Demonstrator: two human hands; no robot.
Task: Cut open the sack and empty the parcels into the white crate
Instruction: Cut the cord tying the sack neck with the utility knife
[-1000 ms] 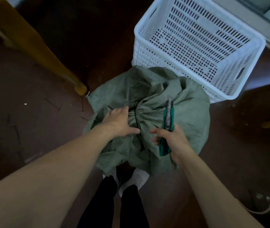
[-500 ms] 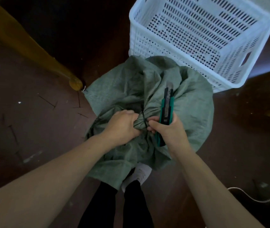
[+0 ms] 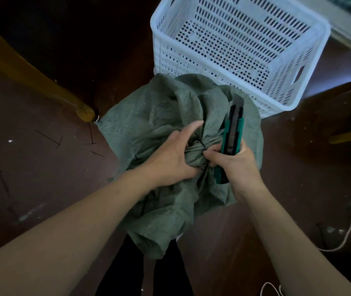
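A crumpled grey-green woven sack [image 3: 161,129] is seen standing on the dark brown floor [image 3: 31,167], its neck gathered and bound by a thin dark tie [image 3: 201,144]. The bunched neck is clenched in the left hand [image 3: 173,155], just left of the tie. Right of the tie, a green and black utility knife [image 3: 231,135] is gripped in the closed right hand [image 3: 234,162], blade end directed away. Beyond the sack, touching its far side, a white perforated plastic crate [image 3: 240,50] is set.
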